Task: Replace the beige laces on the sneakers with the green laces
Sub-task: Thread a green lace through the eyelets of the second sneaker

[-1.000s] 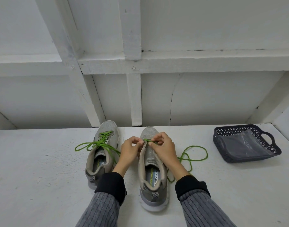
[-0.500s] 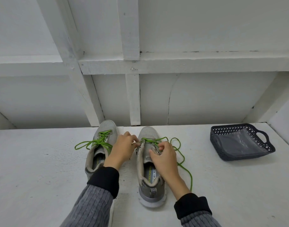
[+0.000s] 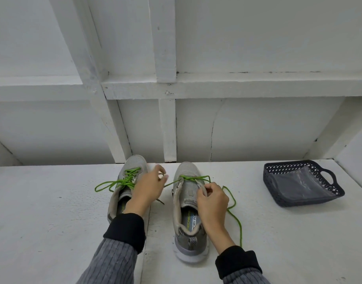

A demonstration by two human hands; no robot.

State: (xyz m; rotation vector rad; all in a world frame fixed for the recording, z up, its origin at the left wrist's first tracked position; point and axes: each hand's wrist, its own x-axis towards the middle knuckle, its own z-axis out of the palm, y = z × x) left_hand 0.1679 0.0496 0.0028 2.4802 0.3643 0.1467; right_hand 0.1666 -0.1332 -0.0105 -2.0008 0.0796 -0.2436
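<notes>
left hand (image 3: 148, 186) pulling green lace (image 3: 193, 178), right hand (image 3: 211, 198) pinching eyelet flap

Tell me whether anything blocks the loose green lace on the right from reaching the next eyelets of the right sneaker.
Nothing visible does: the green lace trails beside the right sneaker, and only the right hand sits there.

right sneaker (image 3: 189, 201) insole, partly hidden print reading "MORY FOA", green brand lettering alongside illegible

Two grey sneakers (image 3: 188, 206) with pale grey soles are seen threaded with bright green laces (image 3: 196, 178) on a white table (image 3: 42, 212), beside a dark navy basket (image 3: 303, 184) with a lattice pattern; ribbed grey sleeves (image 3: 114, 261) are cuffed in black
</notes>
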